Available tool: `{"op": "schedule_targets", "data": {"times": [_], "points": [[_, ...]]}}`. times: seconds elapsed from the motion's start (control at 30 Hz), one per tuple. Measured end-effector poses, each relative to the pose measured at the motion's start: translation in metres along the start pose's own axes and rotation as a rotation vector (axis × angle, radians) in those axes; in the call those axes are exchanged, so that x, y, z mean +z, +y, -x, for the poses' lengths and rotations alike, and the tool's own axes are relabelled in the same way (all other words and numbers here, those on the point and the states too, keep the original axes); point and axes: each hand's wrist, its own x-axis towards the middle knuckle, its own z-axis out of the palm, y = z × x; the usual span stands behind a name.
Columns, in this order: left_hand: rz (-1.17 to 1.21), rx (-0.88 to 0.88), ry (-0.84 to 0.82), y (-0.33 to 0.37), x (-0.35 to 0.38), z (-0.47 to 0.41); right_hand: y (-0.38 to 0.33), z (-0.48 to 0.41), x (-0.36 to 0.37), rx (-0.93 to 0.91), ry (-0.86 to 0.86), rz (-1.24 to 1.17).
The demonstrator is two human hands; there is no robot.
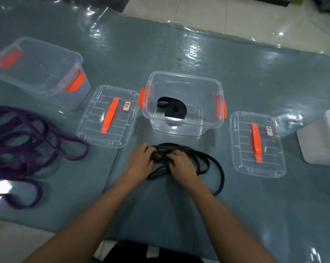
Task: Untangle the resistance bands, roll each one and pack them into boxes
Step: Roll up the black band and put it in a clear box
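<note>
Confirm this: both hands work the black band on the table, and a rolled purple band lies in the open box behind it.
Not quite: the head view shows the rolled band in the open box is black, not purple. The rest holds.

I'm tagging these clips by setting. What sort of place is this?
Probably an indoor packing or sorting station: a table under a glossy plastic cover, clear boxes with labelled lids set out in a row, and a pale tiled floor beyond.
</note>
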Motion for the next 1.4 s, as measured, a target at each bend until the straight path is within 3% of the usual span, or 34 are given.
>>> {"op": "schedule_targets", "data": {"times": [0.1, 0.2, 0.33, 0.43, 0.57, 0.7, 0.83, 1.0, 1.1, 1.2, 1.4], "points": [[-0.142, 0.012, -0.029, -0.005, -0.004, -0.010, -0.001, 0.006, 0.001, -0.073, -0.043, 0.051], [-0.274, -0.026, -0.205, -0.007, -0.004, -0.017, 0.000, 0.009, -0.003, -0.140, 0.036, 0.077], [-0.148, 0.057, -0.032, -0.016, 0.001, -0.002, -0.007, -0.007, -0.014, -0.108, 0.250, -0.012], [-0.071, 0.149, 0.067, -0.019, -0.001, 0.013, -0.011, -0.020, -0.018, -0.048, 0.092, 0.051], [-0.055, 0.238, -0.028, -0.030, -0.001, 0.029, -0.005, -0.020, -0.018, -0.038, -0.057, 0.122], [-0.130, 0.223, -0.161, -0.036, 0.004, 0.048, -0.009, -0.026, -0.017, -0.121, 0.033, 0.283], [-0.138, 0.150, -0.240, -0.028, -0.004, 0.051, -0.016, -0.043, -0.007, -0.236, -0.081, 0.402], [0.014, 0.033, -0.190, -0.029, -0.017, 0.043, -0.010, -0.046, -0.006, -0.222, -0.033, 0.432], [0.109, -0.031, -0.114, -0.027, -0.029, 0.037, -0.009, -0.037, -0.016, -0.162, 0.005, 0.258], [0.238, -0.089, -0.053, -0.013, -0.048, 0.022, -0.021, -0.028, -0.049, -0.085, 0.235, -0.062], [0.599, -0.017, -0.008, 0.054, -0.101, -0.025, -0.071, 0.000, -0.139, -0.017, 0.468, -0.426]]}}
